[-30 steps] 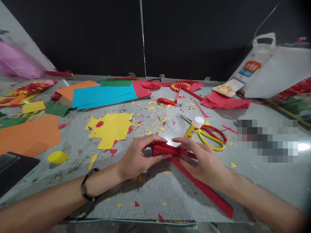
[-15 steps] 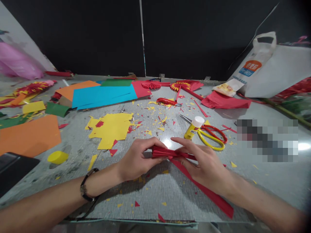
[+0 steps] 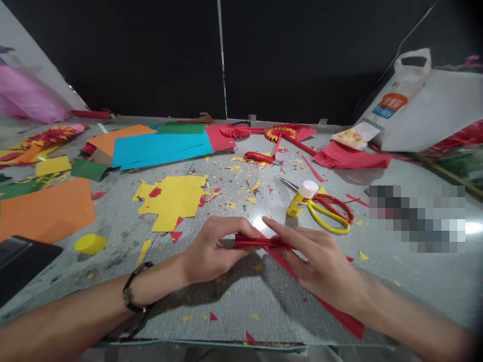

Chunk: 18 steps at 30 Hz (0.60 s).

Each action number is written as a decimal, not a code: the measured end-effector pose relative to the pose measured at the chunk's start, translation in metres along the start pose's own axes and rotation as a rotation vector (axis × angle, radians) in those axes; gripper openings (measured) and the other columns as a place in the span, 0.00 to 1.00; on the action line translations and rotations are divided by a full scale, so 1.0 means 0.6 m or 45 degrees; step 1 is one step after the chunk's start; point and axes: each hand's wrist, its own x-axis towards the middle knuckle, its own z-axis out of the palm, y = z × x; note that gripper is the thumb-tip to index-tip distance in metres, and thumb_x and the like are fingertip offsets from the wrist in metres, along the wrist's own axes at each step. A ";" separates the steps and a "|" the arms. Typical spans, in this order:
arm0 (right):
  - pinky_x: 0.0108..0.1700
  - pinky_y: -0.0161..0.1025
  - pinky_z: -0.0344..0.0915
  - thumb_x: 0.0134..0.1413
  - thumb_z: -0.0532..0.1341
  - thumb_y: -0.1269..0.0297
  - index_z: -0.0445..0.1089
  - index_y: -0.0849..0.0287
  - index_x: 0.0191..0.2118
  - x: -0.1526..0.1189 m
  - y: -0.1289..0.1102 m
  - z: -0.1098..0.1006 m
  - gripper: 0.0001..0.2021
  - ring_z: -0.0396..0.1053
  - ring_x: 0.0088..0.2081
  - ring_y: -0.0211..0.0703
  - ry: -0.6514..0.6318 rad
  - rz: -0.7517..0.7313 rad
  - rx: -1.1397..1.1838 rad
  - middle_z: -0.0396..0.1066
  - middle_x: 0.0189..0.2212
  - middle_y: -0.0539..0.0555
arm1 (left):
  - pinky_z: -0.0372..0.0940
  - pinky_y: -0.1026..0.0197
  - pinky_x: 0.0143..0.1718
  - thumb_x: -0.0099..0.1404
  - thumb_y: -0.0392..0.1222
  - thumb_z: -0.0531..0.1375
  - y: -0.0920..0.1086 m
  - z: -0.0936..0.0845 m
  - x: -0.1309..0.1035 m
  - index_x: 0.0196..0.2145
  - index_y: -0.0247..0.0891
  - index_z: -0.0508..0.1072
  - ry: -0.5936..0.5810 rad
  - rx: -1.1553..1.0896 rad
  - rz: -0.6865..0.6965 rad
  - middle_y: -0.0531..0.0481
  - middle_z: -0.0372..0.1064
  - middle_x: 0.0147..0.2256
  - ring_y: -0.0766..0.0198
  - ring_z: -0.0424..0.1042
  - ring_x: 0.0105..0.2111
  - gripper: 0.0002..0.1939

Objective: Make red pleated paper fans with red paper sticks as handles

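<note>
Between my two hands is a narrow stack of folded red paper (image 3: 245, 242), pleated in layers. My left hand (image 3: 215, 245) pinches its left end between thumb and fingers. The right end is held by my right hand (image 3: 315, 254), thumb below and fingers above, with the index finger stretched out. A long red paper strip (image 3: 341, 318) runs from under the stack toward the table's front edge, partly hidden by my right hand and forearm. Just beyond my right hand stands a glue stick (image 3: 302, 198) with a white cap, beside scissors (image 3: 330, 216) with red and yellow handles.
Yellow paper scrap (image 3: 175, 201) and small cuttings lie across the grey table (image 3: 124, 276). Blue (image 3: 162, 148) and orange sheets (image 3: 49, 211) are at the left. Red-handled scissors (image 3: 258, 157) and pleated red fans (image 3: 234, 131) lie behind. A white bag (image 3: 411, 110) stands back right.
The folded red stack looks flatter, pressed closer together between my fingers. My right hand has shifted slightly, covering more of the stack's right end. Things on the table stay put.
</note>
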 end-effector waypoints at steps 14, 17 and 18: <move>0.29 0.40 0.69 0.68 0.61 0.65 0.74 0.59 0.53 0.013 0.019 0.001 0.11 0.80 0.30 0.47 -0.099 0.057 -0.076 0.83 0.36 0.56 | 0.72 0.59 0.46 0.71 0.27 0.63 -0.013 0.000 0.001 0.39 0.38 0.77 0.002 0.194 0.306 0.43 0.79 0.45 0.61 0.79 0.43 0.08; 0.32 0.40 0.69 0.72 0.59 0.64 0.74 0.60 0.53 0.014 0.014 -0.003 0.11 0.80 0.32 0.46 -0.119 0.044 -0.050 0.82 0.36 0.56 | 0.72 0.59 0.47 0.70 0.28 0.64 -0.010 0.001 0.002 0.41 0.39 0.78 0.017 0.162 0.233 0.44 0.80 0.45 0.61 0.80 0.44 0.08; 0.32 0.40 0.69 0.73 0.58 0.65 0.74 0.61 0.53 0.014 0.014 -0.005 0.11 0.80 0.32 0.46 -0.129 0.026 -0.054 0.82 0.36 0.56 | 0.72 0.59 0.47 0.70 0.29 0.65 -0.009 0.001 0.003 0.42 0.39 0.78 0.012 0.148 0.196 0.45 0.80 0.44 0.61 0.80 0.44 0.07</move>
